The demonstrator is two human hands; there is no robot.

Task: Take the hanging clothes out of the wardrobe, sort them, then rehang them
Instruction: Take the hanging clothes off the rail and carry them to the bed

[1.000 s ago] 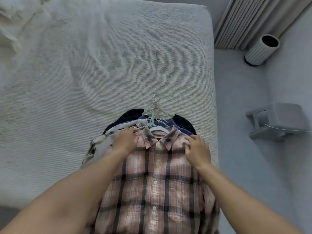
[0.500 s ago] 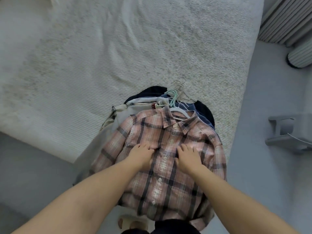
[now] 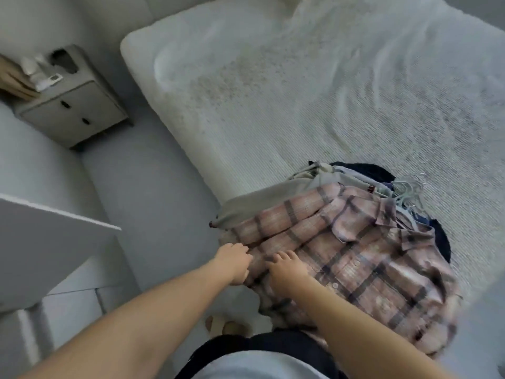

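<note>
plaid shirt (image 3: 363, 258): laid atop clothes pile at bed (image 3: 300, 105) near edge
left hand (image 3: 235, 262): sleeve cuff is gripped
right hand (image 3: 287, 272): fingers flat, pressed on shirt

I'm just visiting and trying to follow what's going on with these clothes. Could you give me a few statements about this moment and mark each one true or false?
1. A pink plaid shirt lies on top of the pile of clothes. True.
2. The pile sits in the middle of the bed. False: it lies at the bed's near corner, partly hanging over the edge.
3. Both hands are on the plaid shirt's lower part. True: the left hand and the right hand rest there side by side.
4. The hangers have been taken out of the clothes. False: a bunch of hanger hooks sticks out at the collar end.
5. A small cabinet stands beside the bed. True.
</note>
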